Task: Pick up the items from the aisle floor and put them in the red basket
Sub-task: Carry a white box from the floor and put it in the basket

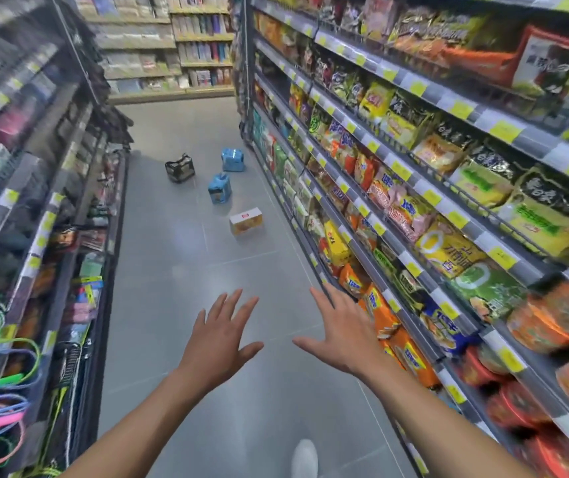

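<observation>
- My left hand (219, 343): open, fingers spread and straight, palm down, holding nothing; held out over the aisle floor (172, 305), touching nothing.
- My right hand (340, 339): open in the same way, fingers fanned, empty; level with the left hand, a gap of bare floor between the two, close to the lower edge of the right-hand shelves (390, 163).
- Orange-and-white box (245, 220): lying on the floor ahead of my hands, right of the aisle's middle, near the foot of the right-hand shelves; nearest of the floor items.
- Nearer blue pack (219, 188): standing on the floor just beyond the box, slightly to its left, apart from it.
- Farther blue pack (233, 159): on the floor beyond the first, closer to the right-hand shelves.
- Basket (180, 167): upright on the floor, left of both blue packs and apart from them; it reads as dark at this distance, its colour not certain, handles up.
- Right-hand shelves: packed with bagged noodles (441, 250) and, lower and nearer, orange bowl tubs (552, 322); yellow price tags along the rails.
- Left-hand shelves (45, 219): blurred dark goods, with bags with bright looped handles (0, 391) at the near end.
- White shoe (305, 458): on the floor at the bottom edge, between my forearms.
</observation>
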Action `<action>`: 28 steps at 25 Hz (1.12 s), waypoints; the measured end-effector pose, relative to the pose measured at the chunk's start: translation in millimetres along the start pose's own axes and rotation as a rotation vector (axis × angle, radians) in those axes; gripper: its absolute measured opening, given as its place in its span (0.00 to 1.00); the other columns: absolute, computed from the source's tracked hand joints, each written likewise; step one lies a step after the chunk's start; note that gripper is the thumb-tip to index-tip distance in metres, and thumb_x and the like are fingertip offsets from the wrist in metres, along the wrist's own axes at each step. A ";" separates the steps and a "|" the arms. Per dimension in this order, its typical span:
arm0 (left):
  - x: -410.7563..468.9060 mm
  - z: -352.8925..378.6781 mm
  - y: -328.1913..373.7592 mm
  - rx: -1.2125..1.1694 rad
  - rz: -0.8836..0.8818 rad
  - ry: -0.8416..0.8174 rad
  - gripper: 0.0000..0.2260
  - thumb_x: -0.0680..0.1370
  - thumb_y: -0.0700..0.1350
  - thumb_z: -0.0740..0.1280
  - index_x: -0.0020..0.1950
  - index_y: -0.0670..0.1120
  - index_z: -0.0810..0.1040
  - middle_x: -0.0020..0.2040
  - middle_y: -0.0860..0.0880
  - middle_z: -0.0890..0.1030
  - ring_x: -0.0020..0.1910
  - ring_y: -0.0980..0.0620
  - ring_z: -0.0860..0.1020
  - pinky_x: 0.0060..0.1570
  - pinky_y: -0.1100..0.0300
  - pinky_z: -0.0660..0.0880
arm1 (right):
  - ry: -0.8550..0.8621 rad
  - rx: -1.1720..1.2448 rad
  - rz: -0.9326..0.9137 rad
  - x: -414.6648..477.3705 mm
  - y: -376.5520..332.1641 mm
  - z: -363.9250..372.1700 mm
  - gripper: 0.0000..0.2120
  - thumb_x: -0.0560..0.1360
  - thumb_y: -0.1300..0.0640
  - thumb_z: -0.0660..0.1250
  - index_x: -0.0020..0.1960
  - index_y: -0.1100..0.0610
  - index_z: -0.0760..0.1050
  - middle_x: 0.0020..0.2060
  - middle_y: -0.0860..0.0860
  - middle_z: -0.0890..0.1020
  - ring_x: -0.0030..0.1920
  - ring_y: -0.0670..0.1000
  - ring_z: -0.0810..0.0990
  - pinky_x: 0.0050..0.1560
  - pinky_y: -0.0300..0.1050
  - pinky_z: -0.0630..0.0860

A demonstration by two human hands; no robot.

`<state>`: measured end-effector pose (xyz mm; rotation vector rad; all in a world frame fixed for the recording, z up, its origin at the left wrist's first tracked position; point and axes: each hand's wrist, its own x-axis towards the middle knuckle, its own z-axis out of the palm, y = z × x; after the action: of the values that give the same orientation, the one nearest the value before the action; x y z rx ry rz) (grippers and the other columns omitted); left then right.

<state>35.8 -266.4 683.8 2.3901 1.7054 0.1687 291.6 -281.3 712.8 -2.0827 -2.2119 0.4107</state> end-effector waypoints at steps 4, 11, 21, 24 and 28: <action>60.9 -9.6 -3.4 0.008 -0.056 -0.014 0.37 0.79 0.65 0.62 0.82 0.59 0.47 0.84 0.51 0.47 0.82 0.45 0.48 0.77 0.41 0.55 | -0.025 0.022 -0.039 68.0 16.7 -11.8 0.49 0.71 0.25 0.62 0.84 0.45 0.48 0.84 0.50 0.51 0.83 0.55 0.52 0.81 0.60 0.55; 141.2 -7.7 -27.3 0.006 -0.163 -0.026 0.37 0.79 0.66 0.61 0.82 0.60 0.45 0.84 0.51 0.45 0.82 0.45 0.48 0.77 0.42 0.55 | -0.078 0.013 -0.109 180.3 28.2 -21.8 0.49 0.72 0.25 0.62 0.84 0.45 0.48 0.84 0.50 0.52 0.83 0.54 0.52 0.81 0.57 0.55; 261.1 -10.7 -148.3 -0.018 -0.272 -0.041 0.39 0.78 0.66 0.63 0.82 0.60 0.44 0.84 0.50 0.45 0.82 0.44 0.47 0.78 0.41 0.56 | -0.161 -0.003 -0.183 360.7 -31.3 -9.0 0.47 0.72 0.27 0.63 0.83 0.42 0.49 0.83 0.50 0.52 0.82 0.54 0.54 0.80 0.57 0.56; 312.6 -27.3 -191.9 -0.041 -0.255 -0.042 0.39 0.79 0.65 0.64 0.82 0.59 0.45 0.84 0.49 0.46 0.82 0.43 0.48 0.77 0.41 0.56 | -0.159 0.003 -0.164 418.1 -55.0 -13.1 0.47 0.72 0.26 0.62 0.83 0.42 0.49 0.83 0.50 0.53 0.82 0.54 0.54 0.80 0.58 0.57; 376.0 -40.9 -236.1 -0.024 -0.221 -0.071 0.38 0.80 0.65 0.61 0.82 0.59 0.44 0.84 0.50 0.44 0.82 0.44 0.46 0.78 0.42 0.55 | -0.154 0.007 -0.100 481.4 -67.9 -16.1 0.47 0.72 0.26 0.63 0.83 0.43 0.50 0.83 0.50 0.54 0.82 0.53 0.54 0.80 0.57 0.58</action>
<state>-67.1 166.8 661.1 2.1437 1.9047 0.0691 193.3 194.2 683.7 -1.9891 -2.3820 0.5884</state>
